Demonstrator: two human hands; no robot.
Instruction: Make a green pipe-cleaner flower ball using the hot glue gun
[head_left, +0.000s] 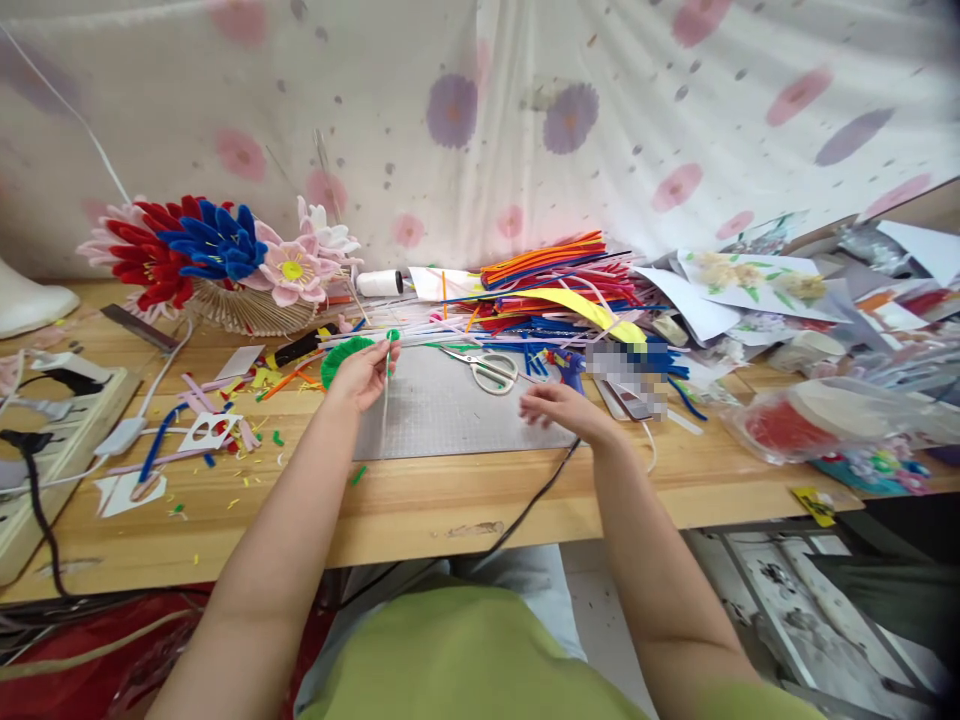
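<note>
And here's the green fuzzy piece (345,358), up at the left hand (365,374), over the left end of the gray cutting mat (450,425). The left fingers are pinched together on a pale stem (385,408) that hangs down below them. Across to the right hand (555,408): fingers loosely bent, half spread, nothing to be seen in them, just in front of a blue glue gun (571,372). Between the hands, scissors (491,374) lie on the mat. Behind, bundles of colorful fuzzy stems (547,262) heap up with a yellow strip (589,312) on top. Far left on the counter (285,520), red, blue and pink fuzzy flowers (221,245) crowd together!
</note>
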